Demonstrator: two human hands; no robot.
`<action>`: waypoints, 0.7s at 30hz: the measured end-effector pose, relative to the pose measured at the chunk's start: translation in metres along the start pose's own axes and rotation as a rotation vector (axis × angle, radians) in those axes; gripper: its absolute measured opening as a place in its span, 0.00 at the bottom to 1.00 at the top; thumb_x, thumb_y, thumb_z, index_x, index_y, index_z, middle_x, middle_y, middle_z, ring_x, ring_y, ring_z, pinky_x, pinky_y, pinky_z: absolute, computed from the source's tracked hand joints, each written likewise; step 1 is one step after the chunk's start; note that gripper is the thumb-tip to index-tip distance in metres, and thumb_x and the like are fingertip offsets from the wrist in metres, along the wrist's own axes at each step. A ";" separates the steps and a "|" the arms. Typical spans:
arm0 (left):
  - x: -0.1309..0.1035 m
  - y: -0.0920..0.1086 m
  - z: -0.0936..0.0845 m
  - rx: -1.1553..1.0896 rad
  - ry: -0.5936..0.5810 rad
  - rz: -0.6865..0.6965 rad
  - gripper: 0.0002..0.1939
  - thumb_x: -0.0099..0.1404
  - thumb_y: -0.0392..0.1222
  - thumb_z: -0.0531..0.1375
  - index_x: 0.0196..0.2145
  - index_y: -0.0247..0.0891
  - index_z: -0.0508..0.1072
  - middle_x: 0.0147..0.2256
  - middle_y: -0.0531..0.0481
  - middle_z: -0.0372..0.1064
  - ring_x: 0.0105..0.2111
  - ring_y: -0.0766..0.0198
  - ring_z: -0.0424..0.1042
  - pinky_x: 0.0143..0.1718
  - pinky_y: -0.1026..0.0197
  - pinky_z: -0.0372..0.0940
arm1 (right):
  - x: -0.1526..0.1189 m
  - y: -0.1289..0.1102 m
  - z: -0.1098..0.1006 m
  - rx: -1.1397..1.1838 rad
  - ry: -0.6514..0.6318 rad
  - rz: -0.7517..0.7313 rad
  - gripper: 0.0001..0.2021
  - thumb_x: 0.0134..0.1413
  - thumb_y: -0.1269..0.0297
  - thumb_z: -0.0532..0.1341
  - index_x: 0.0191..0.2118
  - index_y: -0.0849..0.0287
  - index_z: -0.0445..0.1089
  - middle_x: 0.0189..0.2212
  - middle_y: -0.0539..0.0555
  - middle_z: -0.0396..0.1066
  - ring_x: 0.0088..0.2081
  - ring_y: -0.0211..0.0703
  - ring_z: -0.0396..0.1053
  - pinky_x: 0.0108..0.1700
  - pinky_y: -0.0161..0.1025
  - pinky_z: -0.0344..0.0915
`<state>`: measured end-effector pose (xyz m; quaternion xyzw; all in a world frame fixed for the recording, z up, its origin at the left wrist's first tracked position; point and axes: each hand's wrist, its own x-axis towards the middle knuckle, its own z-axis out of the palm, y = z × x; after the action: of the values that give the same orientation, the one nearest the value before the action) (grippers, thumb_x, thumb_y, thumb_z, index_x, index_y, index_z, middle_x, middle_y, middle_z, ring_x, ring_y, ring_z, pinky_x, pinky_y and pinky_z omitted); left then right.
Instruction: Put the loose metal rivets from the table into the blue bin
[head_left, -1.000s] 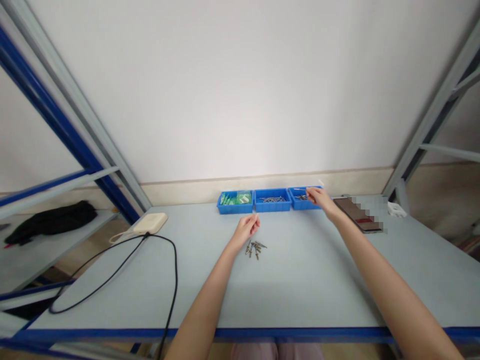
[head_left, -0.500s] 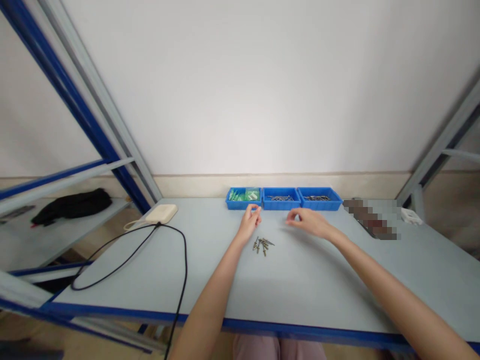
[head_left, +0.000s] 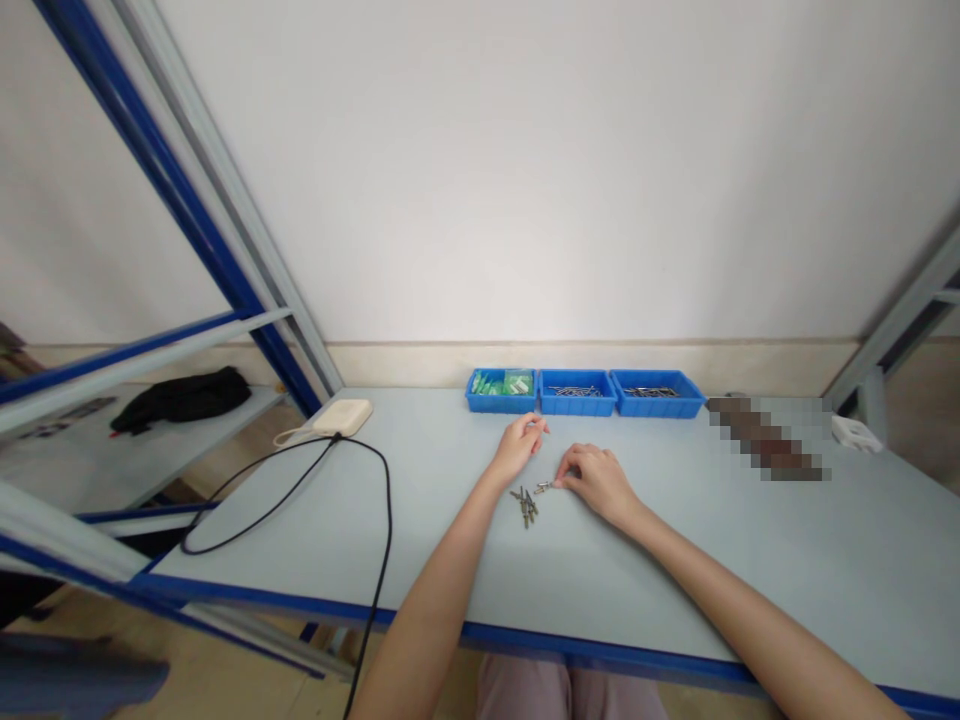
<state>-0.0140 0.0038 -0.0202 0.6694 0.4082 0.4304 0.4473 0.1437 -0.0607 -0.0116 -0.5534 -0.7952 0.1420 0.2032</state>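
Note:
A small pile of slim metal pieces with thicker ends (head_left: 528, 508) lies on the grey table between my forearms. My right hand (head_left: 598, 482) is low beside the pile, thumb and index finger pinched on the end of a small shiny metal piece (head_left: 543, 488). Just beyond the pile, my left hand (head_left: 517, 447) is closed with its fingers curled. Whatever those fingers hold, if anything, is too small to make out.
Three blue bins stand in a row by the wall: one with green-and-white packets (head_left: 502, 402), two with thin metal pieces (head_left: 576, 406) (head_left: 655, 405). A white box (head_left: 349, 414) and black cable (head_left: 389, 500) lie left; a white object (head_left: 856, 434) and a blurred-out item are right.
My right hand has come down and nearer the pile, and its fingertips now meet a metal piece there. My left hand stays curled near the bins. The whole view has shifted slightly.

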 end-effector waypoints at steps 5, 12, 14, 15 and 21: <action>-0.006 0.004 0.003 0.052 -0.048 0.013 0.18 0.61 0.54 0.51 0.29 0.36 0.66 0.14 0.59 0.53 0.16 0.71 0.52 0.21 0.67 0.50 | 0.001 0.012 -0.004 0.124 0.109 0.036 0.07 0.51 0.60 0.60 0.29 0.56 0.74 0.30 0.53 0.75 0.36 0.47 0.70 0.37 0.39 0.56; -0.012 0.004 0.013 0.093 -0.195 0.018 0.16 0.61 0.52 0.54 0.32 0.34 0.69 0.15 0.58 0.55 0.17 0.70 0.55 0.22 0.67 0.49 | 0.008 0.032 -0.014 0.211 0.238 0.122 0.11 0.50 0.57 0.58 0.28 0.56 0.74 0.27 0.52 0.75 0.29 0.43 0.68 0.32 0.37 0.56; -0.012 0.004 0.013 0.112 -0.196 0.018 0.15 0.60 0.51 0.54 0.31 0.34 0.69 0.15 0.58 0.56 0.17 0.70 0.55 0.22 0.67 0.50 | 0.009 0.033 -0.013 0.217 0.235 0.124 0.10 0.50 0.58 0.58 0.28 0.56 0.74 0.28 0.52 0.75 0.29 0.43 0.67 0.32 0.37 0.56; -0.012 0.004 0.013 0.128 -0.182 0.020 0.15 0.60 0.50 0.54 0.30 0.34 0.69 0.15 0.58 0.56 0.17 0.70 0.56 0.23 0.67 0.50 | 0.010 0.033 -0.012 0.221 0.234 0.124 0.10 0.50 0.58 0.59 0.28 0.56 0.74 0.28 0.52 0.75 0.29 0.43 0.67 0.32 0.36 0.56; -0.012 0.009 0.010 0.218 -0.140 0.023 0.17 0.60 0.52 0.55 0.26 0.34 0.70 0.16 0.57 0.58 0.18 0.69 0.57 0.24 0.66 0.52 | 0.011 0.033 -0.012 0.265 0.284 0.110 0.10 0.49 0.59 0.58 0.28 0.57 0.74 0.29 0.52 0.75 0.28 0.42 0.66 0.33 0.36 0.56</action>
<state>-0.0070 -0.0120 -0.0162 0.7471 0.4127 0.3407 0.3942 0.1734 -0.0388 -0.0139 -0.5789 -0.7015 0.1766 0.3764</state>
